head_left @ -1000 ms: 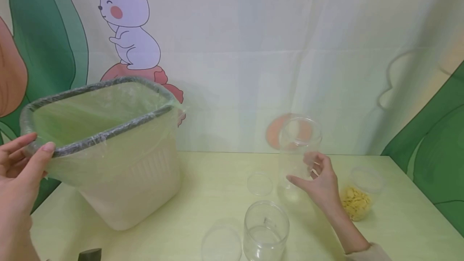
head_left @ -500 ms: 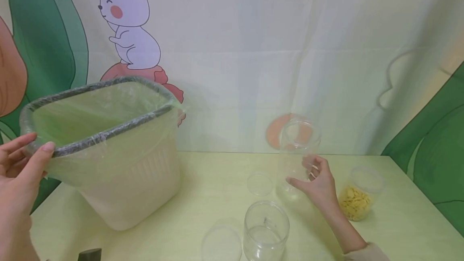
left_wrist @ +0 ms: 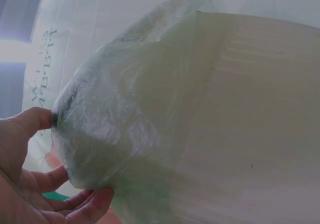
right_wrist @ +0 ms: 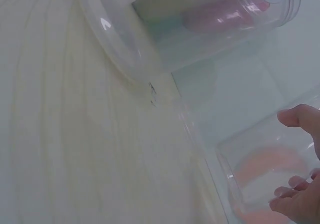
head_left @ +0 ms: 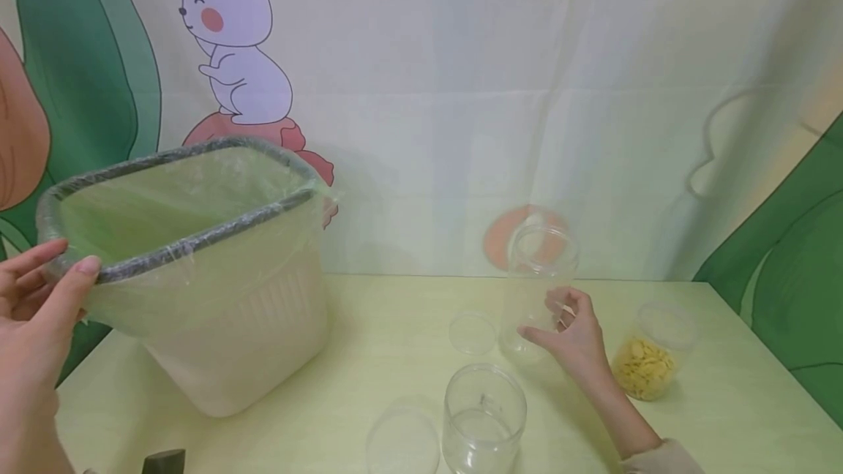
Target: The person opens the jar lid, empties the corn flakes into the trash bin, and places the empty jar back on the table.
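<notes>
At the left, my left hand [head_left: 36, 328] grips the corner of a trash bin [head_left: 263, 328], thumb and fingers on its dark rim. A thin, pale green bag lines the bin and folds over that rim; the left wrist view shows the bag [left_wrist: 115, 114] wrinkled beside the fingertips. My right hand [head_left: 576, 339] holds a tall clear jar [head_left: 530, 287] upright by its lower half, low at the back of the table. In the right wrist view, this jar [right_wrist: 260, 164] lies between thumb and fingers. It has nothing visible inside.
A shorter clear jar [head_left: 484, 430] stands open at the front, a round clear lid [head_left: 402, 445] beside it. Another lid [head_left: 472, 333] lies farther back. Right of my forearm is a jar of yellow flakes [head_left: 645, 368]. A dark object [head_left: 163, 462] pokes in at the bottom edge.
My right hand has come down and slightly left with the tall jar, whose top now sits lower against the backdrop. The left hand and the bin have stayed in place.
</notes>
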### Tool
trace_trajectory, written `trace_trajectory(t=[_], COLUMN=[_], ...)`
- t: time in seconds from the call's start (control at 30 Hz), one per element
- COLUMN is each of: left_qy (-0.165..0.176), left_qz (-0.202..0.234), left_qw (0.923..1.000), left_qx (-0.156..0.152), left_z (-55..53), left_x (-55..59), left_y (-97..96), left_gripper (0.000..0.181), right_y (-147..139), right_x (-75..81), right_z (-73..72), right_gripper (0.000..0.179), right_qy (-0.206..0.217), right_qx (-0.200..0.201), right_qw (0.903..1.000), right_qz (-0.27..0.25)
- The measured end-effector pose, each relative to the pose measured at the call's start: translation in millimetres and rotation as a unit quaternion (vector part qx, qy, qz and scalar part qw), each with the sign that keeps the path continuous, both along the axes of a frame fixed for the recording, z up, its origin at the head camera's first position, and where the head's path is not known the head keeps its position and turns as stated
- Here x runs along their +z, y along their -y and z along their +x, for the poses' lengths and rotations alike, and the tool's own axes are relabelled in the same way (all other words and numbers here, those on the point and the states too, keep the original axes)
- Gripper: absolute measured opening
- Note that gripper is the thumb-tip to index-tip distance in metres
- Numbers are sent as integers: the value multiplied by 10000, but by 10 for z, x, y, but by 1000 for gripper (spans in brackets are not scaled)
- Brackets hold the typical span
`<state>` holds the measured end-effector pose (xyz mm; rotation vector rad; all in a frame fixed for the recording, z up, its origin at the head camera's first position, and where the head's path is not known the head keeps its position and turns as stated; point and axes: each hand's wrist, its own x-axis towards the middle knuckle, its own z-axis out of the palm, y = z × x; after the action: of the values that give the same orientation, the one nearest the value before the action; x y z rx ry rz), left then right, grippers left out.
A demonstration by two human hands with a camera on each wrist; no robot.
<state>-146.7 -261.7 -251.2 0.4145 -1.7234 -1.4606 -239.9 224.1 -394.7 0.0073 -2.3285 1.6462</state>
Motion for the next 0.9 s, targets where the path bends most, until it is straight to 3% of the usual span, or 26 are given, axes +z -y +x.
trace_trajectory(t=[0.27,0.53,0.9], left_qy=[-24,163,123], left_qz=[-167,-408,-409], left_qw=[9999,9989,9990], left_qx=[30,174,123], left_z=[-10,-10,-13], left_x=[-19,-26,-27], left_y=[14,24,14], left_gripper=[29,30,31], right_y=[-40,8,103], right_x=[-120,-39,111], right_z=[-74,-15,81], right_gripper=[85,82,76], right_qy=[-71,114,589], right_qx=[3,91,40], right_qw=[10000,9999,9982], right_qz=[53,-28,-101])
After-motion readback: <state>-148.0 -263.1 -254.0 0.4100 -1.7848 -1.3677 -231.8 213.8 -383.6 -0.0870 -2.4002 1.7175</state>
